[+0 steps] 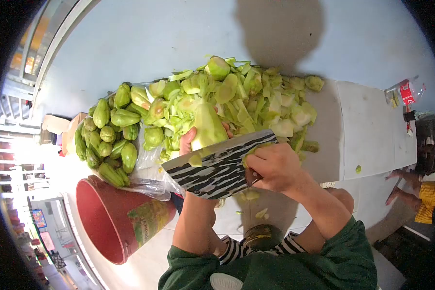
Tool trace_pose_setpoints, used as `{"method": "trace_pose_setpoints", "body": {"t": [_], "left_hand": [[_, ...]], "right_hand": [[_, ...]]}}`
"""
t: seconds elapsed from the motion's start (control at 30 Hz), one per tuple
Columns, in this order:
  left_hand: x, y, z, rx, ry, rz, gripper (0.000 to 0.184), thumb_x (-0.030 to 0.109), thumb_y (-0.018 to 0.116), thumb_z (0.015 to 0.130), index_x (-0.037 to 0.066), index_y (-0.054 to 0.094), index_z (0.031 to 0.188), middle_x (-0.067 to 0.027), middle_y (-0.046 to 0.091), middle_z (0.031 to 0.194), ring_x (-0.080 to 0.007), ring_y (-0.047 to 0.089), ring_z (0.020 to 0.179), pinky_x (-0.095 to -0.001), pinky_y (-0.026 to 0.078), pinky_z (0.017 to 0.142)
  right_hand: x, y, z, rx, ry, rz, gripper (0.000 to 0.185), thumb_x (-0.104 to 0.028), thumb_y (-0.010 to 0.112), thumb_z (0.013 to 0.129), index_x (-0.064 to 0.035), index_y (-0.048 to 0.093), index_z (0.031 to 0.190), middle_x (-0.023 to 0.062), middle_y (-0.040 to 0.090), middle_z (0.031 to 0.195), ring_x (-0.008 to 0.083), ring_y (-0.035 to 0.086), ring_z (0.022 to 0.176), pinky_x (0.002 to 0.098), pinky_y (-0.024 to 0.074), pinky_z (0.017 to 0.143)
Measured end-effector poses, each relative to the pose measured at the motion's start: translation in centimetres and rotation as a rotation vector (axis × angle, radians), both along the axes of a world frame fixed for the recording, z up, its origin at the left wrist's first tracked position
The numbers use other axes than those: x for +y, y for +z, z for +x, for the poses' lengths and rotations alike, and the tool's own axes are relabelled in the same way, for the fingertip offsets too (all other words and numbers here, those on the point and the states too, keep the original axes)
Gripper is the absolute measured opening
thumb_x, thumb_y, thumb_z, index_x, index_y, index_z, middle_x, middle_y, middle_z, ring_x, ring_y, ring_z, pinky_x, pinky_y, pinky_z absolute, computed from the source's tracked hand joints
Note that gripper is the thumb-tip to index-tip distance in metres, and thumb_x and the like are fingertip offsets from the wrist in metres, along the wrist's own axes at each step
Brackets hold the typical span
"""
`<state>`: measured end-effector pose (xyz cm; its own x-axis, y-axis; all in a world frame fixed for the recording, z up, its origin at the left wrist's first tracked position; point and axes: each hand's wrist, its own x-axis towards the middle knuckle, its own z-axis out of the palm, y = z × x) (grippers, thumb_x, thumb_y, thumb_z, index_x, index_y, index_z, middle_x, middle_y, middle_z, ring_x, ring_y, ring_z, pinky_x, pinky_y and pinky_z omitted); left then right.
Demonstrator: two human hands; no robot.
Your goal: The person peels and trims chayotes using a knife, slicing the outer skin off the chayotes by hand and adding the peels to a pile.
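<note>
Pale-green smooth fruit (208, 128), striped cleaver (217, 166)

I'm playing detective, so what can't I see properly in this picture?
In the head view:
- Left hand: mostly hidden by the cleaver and peeled green fruit.
- Cleaver handle: mostly covered by the right hand.
- Bottle: label's small print too tiny.
- Other person: upper body lost at the dark right edge.

The right hand (275, 165) is clenching firmly, knuckles uppermost, and the right forearm (319, 203) is slanting inward across the body's front. The left forearm (194, 223) is reaching almost straight ahead, while the left hand (187, 141) is cupping from beneath, its wrist and palm being hidden.
</note>
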<state>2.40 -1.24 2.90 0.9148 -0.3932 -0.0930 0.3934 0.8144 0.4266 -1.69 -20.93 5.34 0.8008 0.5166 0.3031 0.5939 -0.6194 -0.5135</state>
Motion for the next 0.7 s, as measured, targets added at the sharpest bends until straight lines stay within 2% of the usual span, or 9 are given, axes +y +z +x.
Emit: {"method": "trace_pose_setpoints", "body": {"t": [0.03,0.17,0.23,0.33,0.37,0.43,0.53,0.63,0.7], "left_hand": [[-0.1,0.0,-0.2,0.052,0.039,0.011,0.065,0.044,0.054,0.082,0.002,0.045,0.132,-0.0193,0.061,0.109,-0.0293,0.063,0.091,-0.0414,0.053,0.08],[-2.3,2.7,-1.0,0.173,0.364,0.124,0.059,0.041,0.053,0.08,0.001,0.052,0.124,-0.0185,0.063,0.107,-0.0311,0.063,0.089,-0.0432,0.05,0.083],[-1.6,1.8,-0.5,0.166,0.371,0.098,0.058,0.04,0.052,0.08,0.002,0.052,0.124,-0.0169,0.064,0.103,-0.031,0.063,0.09,-0.0429,0.05,0.084],[0.0,-0.3,-0.2,0.078,0.102,-0.005,0.062,0.04,0.053,0.08,0.003,0.049,0.128,-0.0163,0.064,0.103,-0.03,0.063,0.088,-0.0414,0.052,0.08],[-0.4,0.3,-0.4,0.176,0.163,0.087,0.073,0.047,0.055,0.08,0.001,0.04,0.135,-0.0198,0.061,0.101,-0.0287,0.061,0.089,-0.0391,0.054,0.076],[-0.3,0.7,-0.6,0.154,0.088,0.025,0.073,0.047,0.054,0.08,0.001,0.04,0.135,-0.0206,0.061,0.102,-0.0294,0.061,0.091,-0.0406,0.052,0.08],[-0.7,-0.5,-1.2,0.122,0.284,0.052,0.066,0.047,0.051,0.082,0.004,0.047,0.131,-0.0175,0.061,0.115,-0.0336,0.06,0.103,-0.0471,0.049,0.088],[-0.1,-0.3,-0.9,0.017,0.083,0.014,0.063,0.048,0.048,0.085,0.005,0.049,0.131,-0.0149,0.057,0.125,-0.0351,0.056,0.112,-0.0528,0.043,0.098],[-1.6,0.5,-1.2,0.067,0.261,0.054,0.065,0.046,0.05,0.084,0.005,0.046,0.134,-0.015,0.059,0.122,-0.0333,0.059,0.107,-0.051,0.048,0.092]], "right_hand": [[0.0,-0.1,-0.1,-0.048,-0.022,0.022,0.018,-0.016,0.069,0.06,-0.0106,0.055,0.07,0.0046,0.058,0.064,0.0258,0.06,0.058,0.0372,0.0453,0.05],[-0.9,-2.4,1.5,0.063,-0.181,0.145,0.019,-0.015,0.068,0.06,-0.0114,0.051,0.068,0.0042,0.053,0.061,0.0264,0.056,0.054,0.0383,0.0441,0.049],[-0.9,-2.3,1.7,0.043,-0.15,0.11,0.018,-0.014,0.068,0.061,-0.0115,0.052,0.069,0.0051,0.052,0.061,0.0267,0.056,0.055,0.0381,0.0441,0.049],[-0.3,0.6,0.6,0.026,-0.016,0.095,0.015,-0.012,0.066,0.062,-0.0102,0.053,0.069,0.0064,0.056,0.062,0.0273,0.059,0.057,0.0374,0.0452,0.05],[-0.2,0.4,0.3,0.03,-0.013,0.097,0.015,-0.012,0.066,0.062,-0.0102,0.053,0.069,0.0064,0.056,0.062,0.0273,0.059,0.057,0.0374,0.0452,0.05],[0.0,0.1,-0.1,0.051,-0.001,0.03,0.021,-0.025,0.068,0.067,-0.0135,0.056,0.08,0.0082,0.063,0.069,0.0306,0.064,0.064,0.0437,0.0492,0.054],[-0.6,-2.3,1.1,0.134,-0.171,0.11,0.023,-0.027,0.069,0.067,-0.0134,0.055,0.081,0.0071,0.061,0.07,0.032,0.062,0.063,0.0445,0.0487,0.053],[-1.5,-2.7,2.5,0.126,-0.248,0.013,0.023,-0.027,0.069,0.067,-0.013,0.056,0.08,0.0078,0.061,0.069,0.0326,0.062,0.063,0.0448,0.0485,0.053],[-1.4,-1.2,1.7,0.159,-0.136,0.045,0.023,-0.026,0.068,0.067,-0.0128,0.056,0.081,0.009,0.062,0.069,0.0328,0.063,0.064,0.0446,0.0491,0.054]]}}
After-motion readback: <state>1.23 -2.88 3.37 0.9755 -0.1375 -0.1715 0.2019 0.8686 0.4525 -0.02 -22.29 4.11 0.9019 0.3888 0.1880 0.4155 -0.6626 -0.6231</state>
